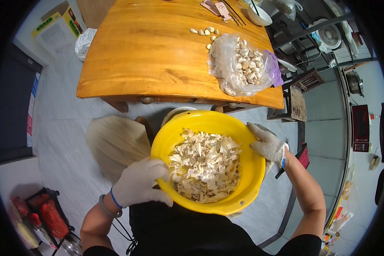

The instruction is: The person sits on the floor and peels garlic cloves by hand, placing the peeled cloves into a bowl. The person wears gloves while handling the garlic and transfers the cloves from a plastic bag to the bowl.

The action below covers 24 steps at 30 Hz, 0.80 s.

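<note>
A yellow plastic basin (211,206) lies across my lap, with a heap of dry garlic skins (208,160) inside. My left hand (147,182), in a white knitted glove, grips its left rim with the thumb outside. On the upper right rim is my right hand (267,144), gloved alike, its fingers over the edge. Beyond the basin, a clear plastic bag (225,67) of unpeeled garlic cloves (249,65) lies open on the wooden table (140,64). Several peeled-looking garlic cloves (207,32) lie beside the bag.
The table's front edge runs just beyond the basin. A white bowl (259,16), chopsticks (232,12) and a purple cloth or bag (275,68) are at its right side. A wooden chair (296,99) stands at right; a round container (179,110) is partly hidden behind the basin.
</note>
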Motion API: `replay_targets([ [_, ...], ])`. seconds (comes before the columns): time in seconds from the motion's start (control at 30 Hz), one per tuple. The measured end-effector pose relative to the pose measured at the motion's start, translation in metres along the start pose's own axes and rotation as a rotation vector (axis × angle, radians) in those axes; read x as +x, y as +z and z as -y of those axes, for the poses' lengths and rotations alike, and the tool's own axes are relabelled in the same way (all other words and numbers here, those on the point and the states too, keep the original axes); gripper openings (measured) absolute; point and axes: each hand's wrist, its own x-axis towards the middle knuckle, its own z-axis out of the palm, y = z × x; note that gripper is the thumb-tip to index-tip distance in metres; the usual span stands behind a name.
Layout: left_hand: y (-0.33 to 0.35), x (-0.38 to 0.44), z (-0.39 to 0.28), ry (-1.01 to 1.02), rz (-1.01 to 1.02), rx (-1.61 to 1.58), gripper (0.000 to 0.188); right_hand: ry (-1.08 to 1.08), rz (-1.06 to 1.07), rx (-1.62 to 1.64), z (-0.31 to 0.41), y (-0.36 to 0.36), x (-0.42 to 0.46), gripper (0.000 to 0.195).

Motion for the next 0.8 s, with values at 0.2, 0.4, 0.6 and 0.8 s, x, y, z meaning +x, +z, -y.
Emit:
replay_targets([
  [0.2,-0.001,0.032,0.018,-0.161,-0.028,-0.102,0.059,0.238,0.421,0.26,-0.028,-0.006,0.081,0.043],
  [0.4,0.02,0.06,0.074,-0.327,-0.065,-0.301,0.045,0.15,0.666,0.14,-0.094,0.057,0.17,0.03],
  [0.6,0.033,0.062,0.102,-0.364,-0.06,-0.469,0.045,0.55,0.931,0.255,-0.071,0.054,0.185,0.035],
  [0.8,0.032,0.068,0.118,-0.421,0.083,-0.583,0.045,0.57,0.785,0.215,-0.074,0.061,0.182,0.035],
])
